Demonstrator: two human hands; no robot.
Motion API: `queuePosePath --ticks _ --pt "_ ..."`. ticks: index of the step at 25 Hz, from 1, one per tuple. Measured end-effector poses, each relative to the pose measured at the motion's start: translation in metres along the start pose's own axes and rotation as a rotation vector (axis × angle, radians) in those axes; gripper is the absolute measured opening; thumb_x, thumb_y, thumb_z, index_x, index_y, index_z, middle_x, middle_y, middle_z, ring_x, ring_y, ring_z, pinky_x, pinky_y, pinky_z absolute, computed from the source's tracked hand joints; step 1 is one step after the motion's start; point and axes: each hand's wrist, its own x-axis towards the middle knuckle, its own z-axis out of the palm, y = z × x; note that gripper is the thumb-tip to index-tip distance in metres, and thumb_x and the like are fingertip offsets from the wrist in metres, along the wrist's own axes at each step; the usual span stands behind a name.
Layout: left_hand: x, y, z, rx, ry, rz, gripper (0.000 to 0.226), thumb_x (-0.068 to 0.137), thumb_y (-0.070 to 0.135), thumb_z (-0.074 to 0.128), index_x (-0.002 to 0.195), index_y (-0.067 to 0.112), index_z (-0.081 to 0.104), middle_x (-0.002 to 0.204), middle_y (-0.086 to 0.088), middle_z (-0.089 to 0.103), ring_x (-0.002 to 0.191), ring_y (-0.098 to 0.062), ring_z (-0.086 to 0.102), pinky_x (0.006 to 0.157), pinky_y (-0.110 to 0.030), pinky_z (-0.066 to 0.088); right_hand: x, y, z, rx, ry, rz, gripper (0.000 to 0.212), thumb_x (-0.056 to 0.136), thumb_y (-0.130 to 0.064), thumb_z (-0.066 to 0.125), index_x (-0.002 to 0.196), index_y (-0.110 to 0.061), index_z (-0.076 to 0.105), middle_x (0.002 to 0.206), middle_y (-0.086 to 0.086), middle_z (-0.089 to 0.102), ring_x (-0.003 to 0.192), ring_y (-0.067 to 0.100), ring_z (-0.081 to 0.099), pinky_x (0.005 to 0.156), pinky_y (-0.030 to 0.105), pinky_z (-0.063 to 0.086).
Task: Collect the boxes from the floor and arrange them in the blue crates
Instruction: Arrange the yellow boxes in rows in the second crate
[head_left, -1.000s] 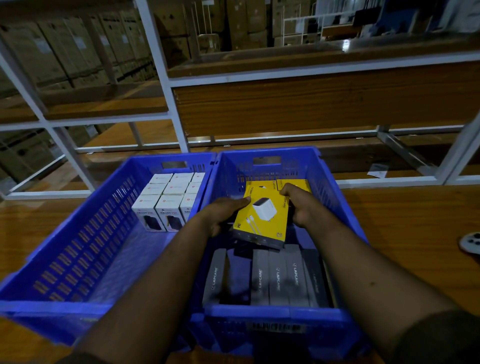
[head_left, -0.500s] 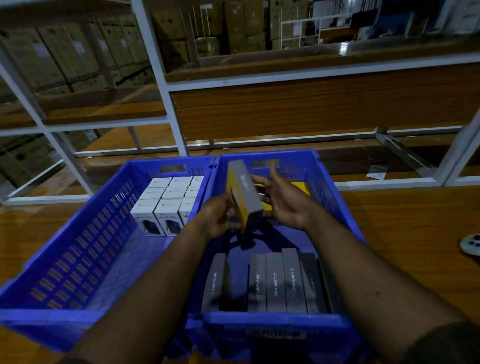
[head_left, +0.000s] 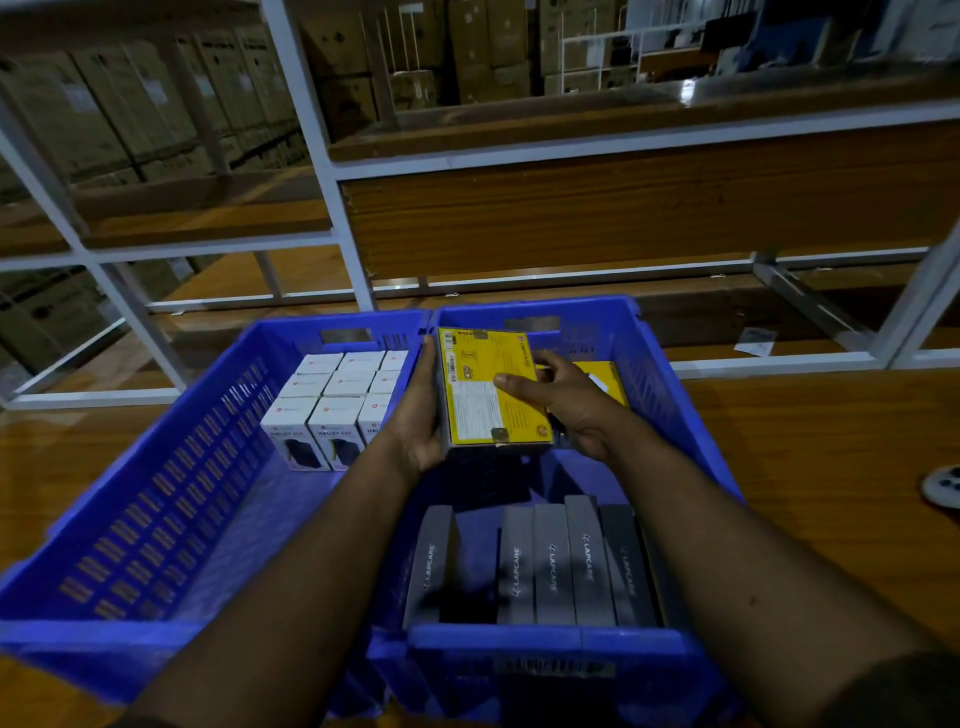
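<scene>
A: Status on the hands?

B: Both are on one yellow box (head_left: 491, 389), held over the right blue crate (head_left: 670, 395). Left hand (head_left: 421, 415) cups its left edge, fingers wrapped behind, thumb side along the edge. Right hand (head_left: 566, 400) is curled round the right edge, fingertips pressed on the printed face. Label side is up, facing the camera, box tilted a bit.

A: Touching the crate?

B: No, it's above the floor of the crate, toward the far end.

A: What else is in the right crate?

B: Second yellow box (head_left: 605, 382) at the far end, mostly hidden behind the right hand. Near end has a row of grey LAPCARE boxes (head_left: 553, 566) standing on edge, one of them (head_left: 431, 561) leaning apart from the rest on the left.

A: Left crate?

B: Left blue crate (head_left: 156, 519) sits touching the right one, side by side. White boxes (head_left: 337, 400) packed in rows in its far right corner, upright. Rest of that floor is bare.

A: Crates sit on?

B: Wooden surface (head_left: 831, 441), with a white metal shelf frame (head_left: 332, 171) behind.
</scene>
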Motion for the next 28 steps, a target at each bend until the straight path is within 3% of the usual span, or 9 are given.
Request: queuePosePath --ticks 3,6,9,11,14,19,24,26,28 --pt "0.004 -0.004 -0.001 0.034 0.048 -0.027 0.077 0.091 0.075 0.028 0.139 0.021 0.054 0.136 -0.018 0.060 0.118 -0.038 0.062 0.097 -0.053 0.050 -0.003 -0.003 0.001 0.048 -0.030 0.015 0.033 0.086 -0.020 0.074 0.117 -0.014 0.064 0.118 0.007 0.070 0.100 0.024 0.070 0.088 0.041 0.058" --pt "0.012 -0.009 -0.003 0.203 0.213 -0.034 0.076 0.091 0.074 0.031 0.134 0.019 0.059 0.128 -0.014 0.065 0.112 -0.034 0.063 0.083 -0.046 0.055 -0.002 -0.007 -0.006 0.106 0.053 -0.061 0.037 0.087 -0.003 0.069 0.121 -0.014 0.056 0.115 0.008 0.067 0.094 0.028 0.067 0.074 0.038 0.058" --pt "0.013 -0.010 -0.003 0.112 0.171 -0.198 0.087 0.082 0.084 0.032 0.133 0.019 0.056 0.135 -0.022 0.054 0.123 -0.047 0.053 0.093 -0.061 0.049 -0.005 -0.009 -0.011 -0.102 0.058 -0.185 0.045 0.083 0.008 0.065 0.115 -0.022 0.055 0.114 0.003 0.062 0.096 0.025 0.061 0.068 0.032 0.053" --pt "0.010 -0.008 0.003 -0.051 0.130 -0.208 0.070 0.092 0.068 0.044 0.130 0.011 0.056 0.134 -0.028 0.055 0.119 -0.047 0.056 0.097 -0.060 0.049 -0.004 -0.007 -0.010 -0.178 0.052 -0.242 0.045 0.080 0.014 0.062 0.108 -0.021 0.058 0.120 0.006 0.056 0.102 0.026 0.058 0.068 0.031 0.052" --pt "0.015 -0.005 0.015 -0.061 0.170 -0.103 0.034 0.102 0.024 0.047 0.126 0.000 0.052 0.111 -0.022 0.064 0.094 -0.031 0.065 0.072 -0.040 0.062 0.004 -0.002 -0.012 -0.278 0.136 -0.283 0.048 0.077 0.017 0.060 0.112 -0.015 0.063 0.126 0.011 0.055 0.109 0.030 0.057 0.073 0.037 0.051" --pt "0.023 -0.007 0.024 0.033 0.180 -0.023 0.012 0.097 0.001 0.049 0.100 0.004 0.060 0.089 -0.014 0.072 0.066 -0.022 0.071 0.056 -0.030 0.061 0.004 0.005 -0.021 0.204 0.336 0.137 0.026 0.100 -0.004 0.045 0.122 -0.011 0.056 0.114 0.014 0.066 0.086 0.028 0.066 0.064 0.039 0.059" --pt "0.026 -0.007 0.023 0.214 0.069 0.055 0.040 0.094 -0.007 0.046 0.127 0.014 0.057 0.114 -0.014 0.068 0.097 -0.030 0.066 0.072 -0.035 0.060 0.005 0.009 -0.033 0.284 0.395 0.275 0.016 0.102 -0.026 0.044 0.107 -0.016 0.056 0.085 0.004 0.068 0.069 0.018 0.063 0.057 0.033 0.053" --pt "0.033 -0.009 0.022 0.228 0.075 0.033 0.040 0.094 -0.007 0.046 0.128 0.013 0.057 0.117 -0.015 0.067 0.103 -0.032 0.064 0.077 -0.038 0.058 0.005 0.011 -0.032 0.268 0.339 0.308 0.019 0.099 -0.033 0.053 0.108 -0.018 0.059 0.091 0.004 0.068 0.080 0.020 0.066 0.058 0.034 0.055" --pt "0.040 -0.014 0.027 0.217 0.120 0.002 0.027 0.095 -0.005 0.046 0.113 0.009 0.060 0.105 -0.013 0.067 0.089 -0.029 0.065 0.068 -0.035 0.059 0.004 0.015 -0.028 0.293 0.291 0.362 0.019 0.094 -0.029 0.064 0.107 -0.016 0.060 0.102 0.008 0.068 0.090 0.025 0.067 0.063 0.036 0.058"
